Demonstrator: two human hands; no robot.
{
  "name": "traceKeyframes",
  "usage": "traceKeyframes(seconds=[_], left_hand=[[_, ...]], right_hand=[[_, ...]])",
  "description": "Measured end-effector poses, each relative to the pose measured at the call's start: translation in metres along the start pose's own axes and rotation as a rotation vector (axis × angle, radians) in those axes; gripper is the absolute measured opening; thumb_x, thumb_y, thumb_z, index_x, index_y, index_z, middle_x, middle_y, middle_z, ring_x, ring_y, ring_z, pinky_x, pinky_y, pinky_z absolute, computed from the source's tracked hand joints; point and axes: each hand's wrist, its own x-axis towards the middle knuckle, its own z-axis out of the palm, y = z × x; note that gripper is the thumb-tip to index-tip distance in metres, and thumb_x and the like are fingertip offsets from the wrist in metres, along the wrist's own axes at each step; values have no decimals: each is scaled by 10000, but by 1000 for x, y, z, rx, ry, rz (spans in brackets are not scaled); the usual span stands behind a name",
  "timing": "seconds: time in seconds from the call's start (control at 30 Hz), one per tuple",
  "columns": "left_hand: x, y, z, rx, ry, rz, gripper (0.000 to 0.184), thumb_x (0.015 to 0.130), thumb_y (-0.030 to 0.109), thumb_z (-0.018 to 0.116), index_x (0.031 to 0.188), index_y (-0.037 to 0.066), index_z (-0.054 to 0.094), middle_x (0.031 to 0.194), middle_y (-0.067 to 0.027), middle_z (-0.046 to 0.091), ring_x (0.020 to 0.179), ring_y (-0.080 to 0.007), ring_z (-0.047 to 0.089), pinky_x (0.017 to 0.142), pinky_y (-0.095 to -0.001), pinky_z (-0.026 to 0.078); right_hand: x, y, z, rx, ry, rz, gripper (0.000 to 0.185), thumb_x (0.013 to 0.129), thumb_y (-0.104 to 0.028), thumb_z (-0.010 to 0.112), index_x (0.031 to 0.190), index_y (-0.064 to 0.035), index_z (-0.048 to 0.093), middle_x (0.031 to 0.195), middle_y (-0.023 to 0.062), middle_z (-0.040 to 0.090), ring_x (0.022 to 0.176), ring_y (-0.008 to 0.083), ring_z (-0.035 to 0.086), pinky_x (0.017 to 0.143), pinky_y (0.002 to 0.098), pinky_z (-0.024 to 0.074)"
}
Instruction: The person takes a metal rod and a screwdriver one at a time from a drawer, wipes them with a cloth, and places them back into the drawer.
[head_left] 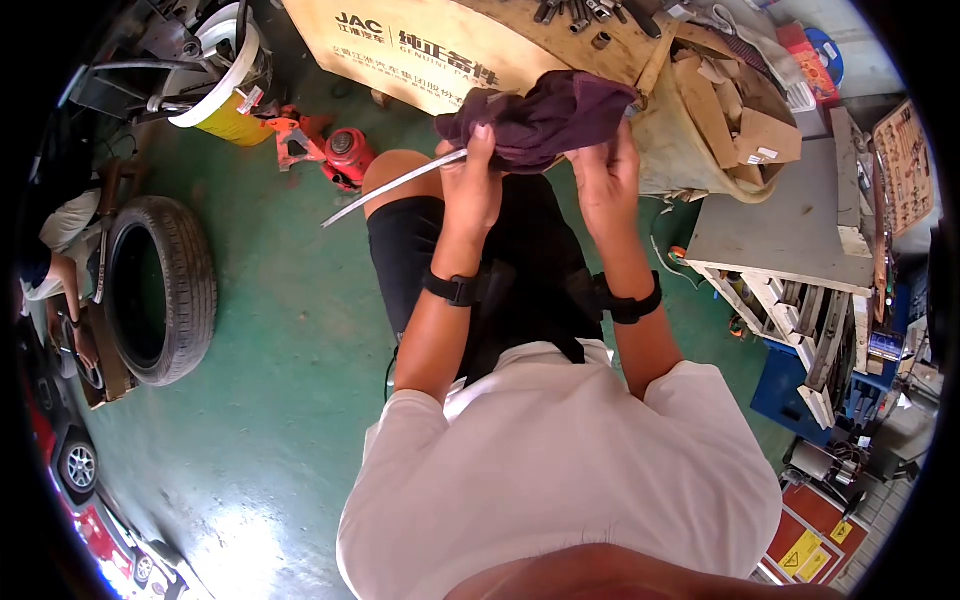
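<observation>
A dark purple cloth (560, 115) is bunched up between my two hands, in front of my knees. My left hand (472, 185) is closed, with its thumb against the cloth's left end. A long thin metal bar (395, 187) sticks out from that hand, down and to the left; its other end is hidden by the hand and cloth, so I cannot tell what kind of tool it is. My right hand (608, 175) grips the right end of the cloth from below, its fingertips partly covered by the folds.
Ahead stands a JAC carton (420, 55); sockets (600, 40) lie beyond it. A bin of cardboard scraps (660, 160) is at right, beside a grey bench (780, 225). At left are a red jack (347, 155), a white bucket (255, 70), a tyre (190, 290) and another person's arm (72, 300).
</observation>
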Motion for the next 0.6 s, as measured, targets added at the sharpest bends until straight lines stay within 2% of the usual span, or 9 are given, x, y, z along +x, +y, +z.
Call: traceKeyframes(seconds=[0.07, 0.17, 0.23, 0.27, 0.33, 0.47, 0.53, 0.6], left_hand=[[1, -7, -6, 72, -32, -7, 441, 957, 289, 501, 1267, -19, 441, 1210, -219, 533, 1117, -315, 559, 957, -463, 466], [4, -5, -4, 117, -42, -63, 424, 961, 291, 493, 1256, -11, 456, 1217, -198, 538, 1125, -311, 554, 966, -477, 455], [4, -5, 4, 35, 2, -83, 419, 966, 303, 479, 1252, -3, 462, 1220, -186, 542, 1127, -303, 554, 971, -471, 451], [4, -5, 5, -42, 52, -97, 417, 971, 315, 465, 1249, 5, 469, 1223, -174, 545, 1129, -295, 553, 976, -464, 446], [7, -4, -1, -56, 51, -127, 427, 974, 336, 452, 1250, 10, 469, 1222, -162, 550, 1125, -286, 554, 977, -455, 445], [6, -4, -2, -135, 99, -127, 479, 978, 399, 418, 1244, 4, 471, 1210, -149, 560, 1091, -268, 570, 958, -421, 459], [4, -2, -3, -107, 91, -128, 476, 977, 396, 426, 1234, -1, 475, 1199, -147, 564, 1080, -266, 575, 948, -417, 467], [3, -1, -1, -79, 81, -132, 473, 975, 394, 433, 1225, -5, 478, 1189, -146, 568, 1070, -264, 580, 938, -413, 474]], right_hand=[[3, 1, -2, 81, 16, 28, 384, 906, -68, 569, 1263, 24, 465, 1030, -6, 561, 886, 35, 486, 782, 202, 407], [3, 12, -17, 95, 13, 25, 358, 901, -67, 578, 1236, 27, 491, 1038, -11, 562, 906, 37, 495, 793, 195, 412], [-1, 12, -22, -135, 18, 11, 359, 888, -39, 591, 1228, 37, 505, 1081, 4, 570, 945, 42, 507, 798, 190, 418], [-1, 11, -22, -137, 17, 13, 359, 888, -39, 591, 1228, 37, 505, 1081, 4, 570, 945, 42, 507, 798, 190, 418], [-2, 9, -21, -173, -114, -136, 411, 861, 3, 610, 1251, 56, 488, 1152, 42, 574, 981, 69, 543, 829, 211, 446], [-2, -4, -11, -141, -127, -157, 476, 824, 51, 632, 1272, 64, 470, 1221, 82, 559, 1040, 101, 562, 889, 249, 462], [-2, -11, -7, 44, -159, -128, 509, 795, 69, 649, 1272, 66, 470, 1254, 94, 540, 1069, 129, 566, 918, 278, 467], [-4, -10, -4, 8, -105, -120, 515, 783, 85, 647, 1268, 65, 474, 1232, 93, 556, 1037, 134, 580, 886, 277, 483]])
